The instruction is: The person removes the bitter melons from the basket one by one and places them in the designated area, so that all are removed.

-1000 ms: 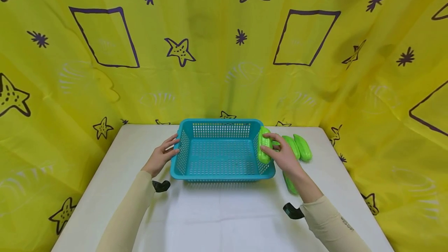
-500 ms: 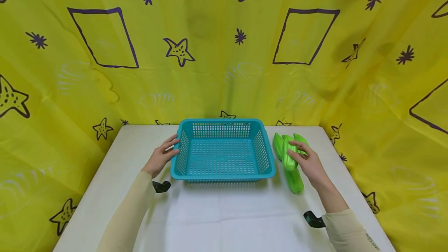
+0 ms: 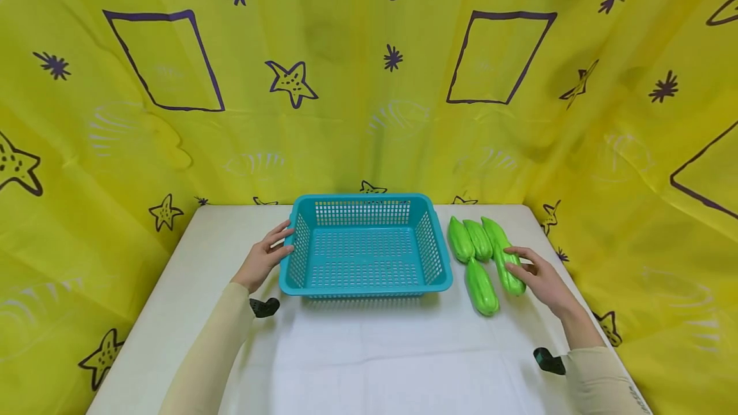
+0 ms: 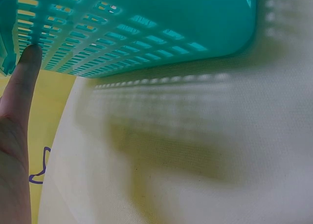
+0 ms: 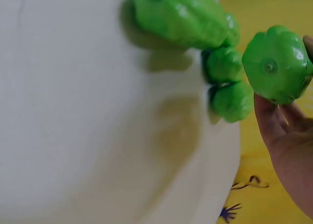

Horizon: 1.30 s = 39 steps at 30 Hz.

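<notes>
My left hand (image 3: 261, 262) rests against the left side of a turquoise plastic basket (image 3: 366, 290), fingers extended at its rim. In the left wrist view a finger (image 4: 22, 82) touches the perforated basket wall (image 4: 122, 33). To the right of the basket, my right hand (image 3: 539, 277) grips a glossy green ridged gourd (image 3: 510, 276) between thumb and fingers. The right wrist view shows this gourd (image 5: 271, 65) end-on, above the table. Several similar gourds lie close by, including one at the front (image 3: 482, 287) and two at the back left, one of them nearest the basket (image 3: 460, 239).
A white-covered table (image 3: 369, 351) bears the basket and the gourds. Yellow curtains (image 3: 357, 133) with dark starfish drawings hang behind it and along both sides. Black camera mounts project from the left (image 3: 264, 307) and right (image 3: 549, 361) wrists.
My right hand has carried the gourd rightward from over the basket's right rim, across the other gourds, to the right end of their group. The left hand and the basket have stayed in place.
</notes>
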### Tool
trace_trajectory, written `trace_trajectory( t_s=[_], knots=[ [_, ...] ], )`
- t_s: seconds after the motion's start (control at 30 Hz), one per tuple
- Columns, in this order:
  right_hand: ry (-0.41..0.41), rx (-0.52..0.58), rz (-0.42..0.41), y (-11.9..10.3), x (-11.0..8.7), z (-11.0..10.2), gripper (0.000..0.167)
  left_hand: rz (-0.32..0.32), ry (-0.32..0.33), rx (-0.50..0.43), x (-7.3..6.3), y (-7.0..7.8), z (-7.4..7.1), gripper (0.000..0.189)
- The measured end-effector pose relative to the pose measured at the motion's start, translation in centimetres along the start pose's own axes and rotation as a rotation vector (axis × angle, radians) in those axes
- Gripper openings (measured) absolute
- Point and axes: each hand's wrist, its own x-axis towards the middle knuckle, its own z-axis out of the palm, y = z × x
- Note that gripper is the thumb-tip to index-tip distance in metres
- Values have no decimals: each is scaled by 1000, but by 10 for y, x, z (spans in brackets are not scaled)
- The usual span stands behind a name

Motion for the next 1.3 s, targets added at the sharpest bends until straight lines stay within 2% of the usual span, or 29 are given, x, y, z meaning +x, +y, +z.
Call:
trace_trajectory(
  t_s=[0.23,0.87,1.3],
  knots=[
    [-57,0,2,23,-4,4,44,15,-3,-2,1,-2,-1,59],
    [-82,27,2,37,-7,14,43,11,-2,-17,1,-2,-1,60],
    [-94,59,39,49,-7,19,46,9,-10,-19,0,0,0,58]
  ],
)
